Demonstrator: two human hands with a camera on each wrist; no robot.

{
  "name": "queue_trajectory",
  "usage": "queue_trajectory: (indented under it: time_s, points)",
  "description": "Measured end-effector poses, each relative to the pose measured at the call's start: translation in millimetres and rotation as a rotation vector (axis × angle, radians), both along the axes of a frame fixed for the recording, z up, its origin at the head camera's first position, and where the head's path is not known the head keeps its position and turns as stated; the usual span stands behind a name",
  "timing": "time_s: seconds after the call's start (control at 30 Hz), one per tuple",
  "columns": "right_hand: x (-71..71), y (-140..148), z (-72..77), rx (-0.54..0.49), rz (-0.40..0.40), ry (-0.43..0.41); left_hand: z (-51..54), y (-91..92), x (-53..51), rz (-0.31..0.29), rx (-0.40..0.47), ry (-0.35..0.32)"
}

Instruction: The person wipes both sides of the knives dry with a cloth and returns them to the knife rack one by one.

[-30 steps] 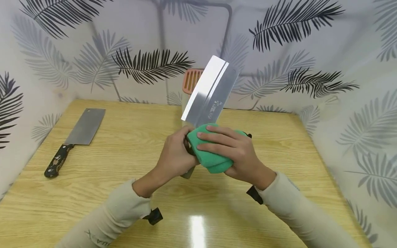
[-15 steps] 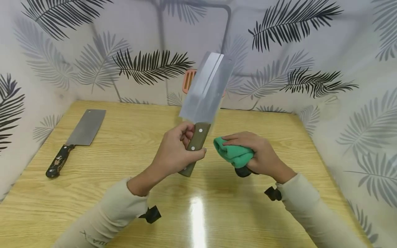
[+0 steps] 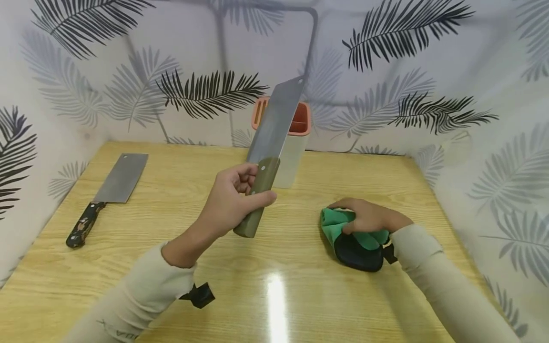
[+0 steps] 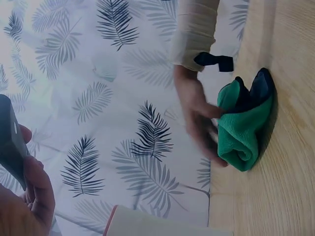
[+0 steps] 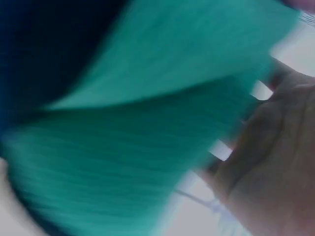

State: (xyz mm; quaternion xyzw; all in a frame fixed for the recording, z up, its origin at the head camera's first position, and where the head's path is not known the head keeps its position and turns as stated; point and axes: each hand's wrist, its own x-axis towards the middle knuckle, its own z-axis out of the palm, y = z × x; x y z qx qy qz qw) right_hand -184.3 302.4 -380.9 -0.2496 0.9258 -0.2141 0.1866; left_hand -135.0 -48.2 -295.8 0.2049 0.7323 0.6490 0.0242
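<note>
Brown-hdl cleaver [image 3: 268, 145] | clamped in L hand [image 3: 227, 202] | apart fr R hand [image 3: 372, 216] (loose, at grn cloth [image 3: 333, 224])

Leaf-print backdrop [image 3: 193, 43] behind wooden table [image 3: 171, 190]

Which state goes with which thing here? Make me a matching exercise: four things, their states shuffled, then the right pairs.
Things
1. Brown-handled cleaver
2. Black-handled cleaver
3. Cloth
4. Holder

States
A. White with an orange rim
B. Lying flat on the table
C. Green, at the right hand
D. Held up in the left hand

Right pairs: 1-D, 2-B, 3-C, 4-A
</note>
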Motion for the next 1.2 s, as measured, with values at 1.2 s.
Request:
queue_trajectory:
  time_s: [1.2]
  points:
    - [-102.9, -86.1, 95.9, -0.211, -0.258, 0.174, 57.7, -24.1, -20.1, -0.016, 0.264, -0.298]
